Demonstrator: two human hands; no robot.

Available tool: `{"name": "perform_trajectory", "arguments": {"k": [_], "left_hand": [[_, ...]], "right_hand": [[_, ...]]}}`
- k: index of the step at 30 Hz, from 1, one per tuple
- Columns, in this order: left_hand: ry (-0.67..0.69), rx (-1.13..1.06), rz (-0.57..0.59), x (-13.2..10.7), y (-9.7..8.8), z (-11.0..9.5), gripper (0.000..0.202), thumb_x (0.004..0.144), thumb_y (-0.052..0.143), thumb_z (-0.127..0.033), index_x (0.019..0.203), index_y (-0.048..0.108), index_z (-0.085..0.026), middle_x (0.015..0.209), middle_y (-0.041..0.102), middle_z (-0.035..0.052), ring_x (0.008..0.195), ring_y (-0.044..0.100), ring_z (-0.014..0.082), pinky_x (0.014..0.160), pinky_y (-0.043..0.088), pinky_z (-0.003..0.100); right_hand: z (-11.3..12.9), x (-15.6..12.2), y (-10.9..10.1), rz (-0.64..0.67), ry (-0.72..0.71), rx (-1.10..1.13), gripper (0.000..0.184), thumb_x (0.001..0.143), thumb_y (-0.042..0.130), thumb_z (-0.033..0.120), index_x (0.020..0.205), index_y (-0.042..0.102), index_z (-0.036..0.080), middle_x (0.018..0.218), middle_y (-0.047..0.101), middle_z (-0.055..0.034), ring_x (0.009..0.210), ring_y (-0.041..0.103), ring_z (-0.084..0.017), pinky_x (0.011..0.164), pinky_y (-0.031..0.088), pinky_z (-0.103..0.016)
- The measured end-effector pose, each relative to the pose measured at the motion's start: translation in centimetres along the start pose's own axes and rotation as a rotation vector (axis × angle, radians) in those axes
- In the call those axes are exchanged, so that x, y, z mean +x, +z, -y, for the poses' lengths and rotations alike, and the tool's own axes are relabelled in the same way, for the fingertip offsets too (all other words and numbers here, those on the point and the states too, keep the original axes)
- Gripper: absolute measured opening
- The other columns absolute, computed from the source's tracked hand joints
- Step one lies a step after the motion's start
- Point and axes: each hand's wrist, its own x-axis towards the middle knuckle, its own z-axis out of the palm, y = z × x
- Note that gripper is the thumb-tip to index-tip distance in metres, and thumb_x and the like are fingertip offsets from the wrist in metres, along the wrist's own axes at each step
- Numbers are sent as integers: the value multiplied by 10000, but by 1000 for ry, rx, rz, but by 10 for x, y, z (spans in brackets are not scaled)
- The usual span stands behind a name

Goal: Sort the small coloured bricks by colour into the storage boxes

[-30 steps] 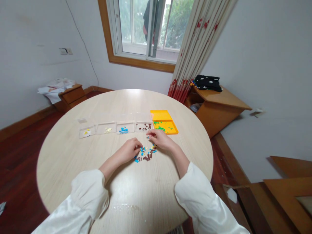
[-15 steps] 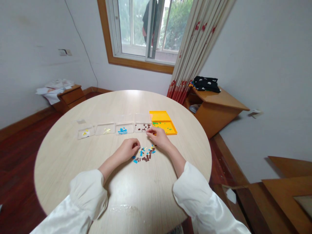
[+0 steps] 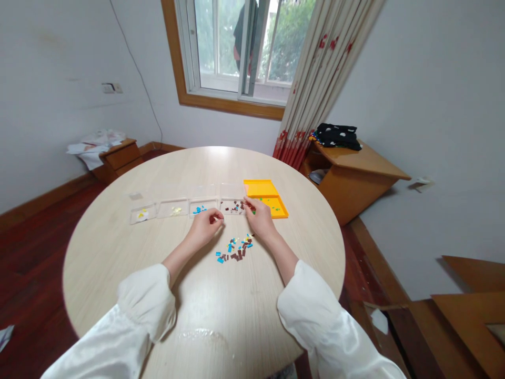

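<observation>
A loose pile of small building-block pieces [image 3: 238,256], brown, blue and pale yellow, lies on the round table. Just beyond that pile, my left hand [image 3: 204,227] is closed in a pinch in front of the clear box of blue pieces [image 3: 200,209]; whatever is between its fingertips is too small to name. My right hand [image 3: 259,217] has thumb and fingers pinched together over the right edge of the clear box of brown pieces [image 3: 232,207]. Anything it holds is hidden. Its knuckles partly cover the yellow case [image 3: 280,212], which contains green pieces.
Farther left stand a clear box with cream pieces [image 3: 173,210] and one with bright yellow pieces [image 3: 142,215]. Their transparent lids lie behind the boxes. The round wooden table [image 3: 130,252] has a window, a curtain and low wooden cabinets [image 3: 347,173] around it.
My left hand has moved forward, away from the pile toward the blue box. My right hand has shifted slightly right at the edge of the brown box, still pinched.
</observation>
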Motion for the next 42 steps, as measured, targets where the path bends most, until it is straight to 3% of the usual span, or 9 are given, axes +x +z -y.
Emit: {"name": "perform_trajectory", "arguments": {"k": [8,16,21,26,30,34,36,38,42], "left_hand": [[11,52,-71,43,6,-14,87,700,585,-170,696,667,-141,655,645,22,608,521,137,613,380,251],[-18,123,-39,51,11,-6,173,722,550,-142,773,714,-123,758,699,72,676,569,167,667,401,271],[11,165,-42,46,4,-4,194,742,549,-203,824,711,-135,728,682,45,617,520,148,637,385,262],[37,124,-46,27,-4,1,216,773,514,-281,710,653,-129,667,631,29,595,482,134,586,352,250],[41,152,96,4,-15,0,264,782,499,-327,625,606,-143,568,561,1,559,455,123,556,332,241],[95,176,435,-22,-31,-8,175,736,530,-257,713,668,-151,616,609,4,572,485,116,578,362,229],[100,177,548,-33,-36,-12,167,724,559,-257,771,686,-159,651,626,5,586,507,117,584,371,222],[95,190,586,-41,-38,-15,163,714,590,-270,791,689,-166,661,628,2,596,520,120,582,375,216],[119,225,550,-49,-33,-14,132,718,575,-227,769,682,-169,682,629,11,603,525,122,586,382,216]], "right_hand": [[9,-6,-10,44,-22,17,284,853,515,120,1090,669,143,1024,699,-110,908,635,-168,859,486,-298],[13,-7,-12,151,-11,23,261,842,517,96,1028,692,149,1008,704,-98,873,630,-163,820,480,-303],[19,-13,-13,484,-37,23,157,772,590,74,853,715,126,750,685,-43,677,580,-115,701,458,-252],[30,-18,-17,742,-84,35,152,712,603,10,755,707,113,681,653,-19,623,554,-91,634,437,-209],[39,-23,-19,794,-112,37,142,693,645,32,779,714,122,726,666,-25,652,575,-98,643,446,-213],[46,-29,-17,894,-31,128,182,746,577,36,848,702,120,656,634,1,534,574,-79,550,435,-196],[49,-31,-16,964,-29,143,164,757,581,54,843,702,124,601,609,20,493,555,-73,512,413,-187],[51,-31,-15,981,-102,114,125,733,627,62,787,709,138,607,611,23,526,548,-70,533,405,-184],[52,-30,-16,962,-174,70,88,707,681,79,745,711,152,647,610,26,590,526,-76,567,383,-188]]}}
